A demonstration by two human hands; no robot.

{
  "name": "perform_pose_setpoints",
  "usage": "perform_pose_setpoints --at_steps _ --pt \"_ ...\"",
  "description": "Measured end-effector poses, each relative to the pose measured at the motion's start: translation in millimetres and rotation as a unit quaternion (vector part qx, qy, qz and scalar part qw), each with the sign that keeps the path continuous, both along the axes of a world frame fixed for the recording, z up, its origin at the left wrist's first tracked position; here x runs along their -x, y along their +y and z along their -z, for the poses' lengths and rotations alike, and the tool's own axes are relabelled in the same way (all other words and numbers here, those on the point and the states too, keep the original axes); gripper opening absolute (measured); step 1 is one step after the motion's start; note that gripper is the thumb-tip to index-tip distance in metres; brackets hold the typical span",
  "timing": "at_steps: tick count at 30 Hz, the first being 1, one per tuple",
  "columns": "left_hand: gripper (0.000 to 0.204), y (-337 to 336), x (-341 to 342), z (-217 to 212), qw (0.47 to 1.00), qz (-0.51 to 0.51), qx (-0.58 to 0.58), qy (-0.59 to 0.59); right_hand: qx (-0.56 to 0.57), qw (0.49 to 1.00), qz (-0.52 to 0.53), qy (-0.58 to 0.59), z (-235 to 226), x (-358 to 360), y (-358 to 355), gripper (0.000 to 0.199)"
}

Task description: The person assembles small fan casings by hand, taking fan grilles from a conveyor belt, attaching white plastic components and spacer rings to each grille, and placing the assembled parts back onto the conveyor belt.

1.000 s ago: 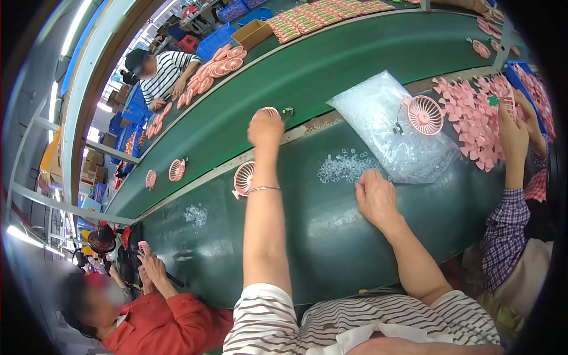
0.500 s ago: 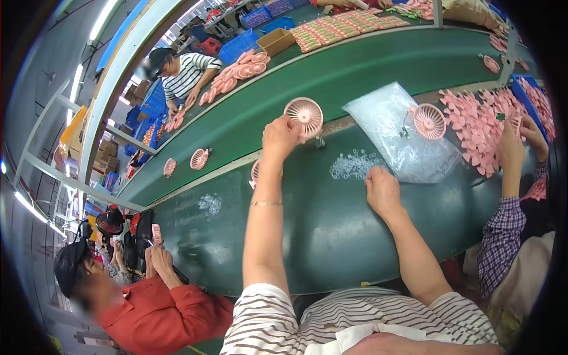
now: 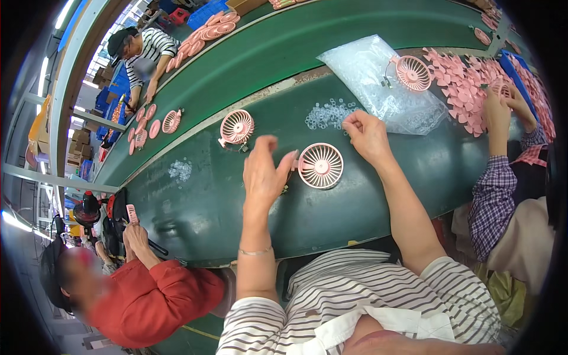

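Observation:
A round pink fan housing (image 3: 320, 166) with radial slats lies on the dark green work surface in front of me. My left hand (image 3: 264, 168) is just to its left, fingers spread, the thumb close to the housing's short stem. My right hand (image 3: 368, 137) is above and right of this housing, thumb and fingertips pinched together. Whatever sits between those fingertips is too small to make out. Right beside them lies a loose pile of small clear rings (image 3: 327, 114). Another pink fan housing (image 3: 237, 126) rests beyond my left hand.
A clear plastic bag of rings (image 3: 384, 89) lies beyond my right hand, with a pink housing (image 3: 413, 73) on it. Pink fan blades (image 3: 464, 89) are heaped at right, by a co-worker's hands (image 3: 500, 106). A green conveyor belt (image 3: 284, 59) runs behind. A red-sleeved co-worker (image 3: 154, 302) sits left.
My left hand has come back from the belt's edge, and the housing it held now lies on the work surface, released. The right hand's fingertips remain by the rings. The view has shifted.

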State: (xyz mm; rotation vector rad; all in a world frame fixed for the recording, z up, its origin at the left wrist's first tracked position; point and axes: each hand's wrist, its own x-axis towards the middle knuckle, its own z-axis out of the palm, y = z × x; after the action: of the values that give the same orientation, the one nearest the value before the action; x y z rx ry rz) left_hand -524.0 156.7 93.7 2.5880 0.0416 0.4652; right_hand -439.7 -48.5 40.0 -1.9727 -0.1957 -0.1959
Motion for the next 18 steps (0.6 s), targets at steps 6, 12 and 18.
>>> perform_pose_setpoints --at_steps 6,12,18 --pt "0.046 -25 31 39 0.975 -0.098 0.195 0.041 -0.116 0.984 -0.064 0.116 -12 10 7 0.011" --pt "0.036 -26 31 50 0.937 -0.024 0.349 -0.013 -0.150 0.972 -0.080 0.163 -12 17 12 0.013" --pt "0.033 -32 27 51 0.903 0.006 0.430 -0.027 -0.176 0.963 -0.126 0.160 -10 27 24 0.013"
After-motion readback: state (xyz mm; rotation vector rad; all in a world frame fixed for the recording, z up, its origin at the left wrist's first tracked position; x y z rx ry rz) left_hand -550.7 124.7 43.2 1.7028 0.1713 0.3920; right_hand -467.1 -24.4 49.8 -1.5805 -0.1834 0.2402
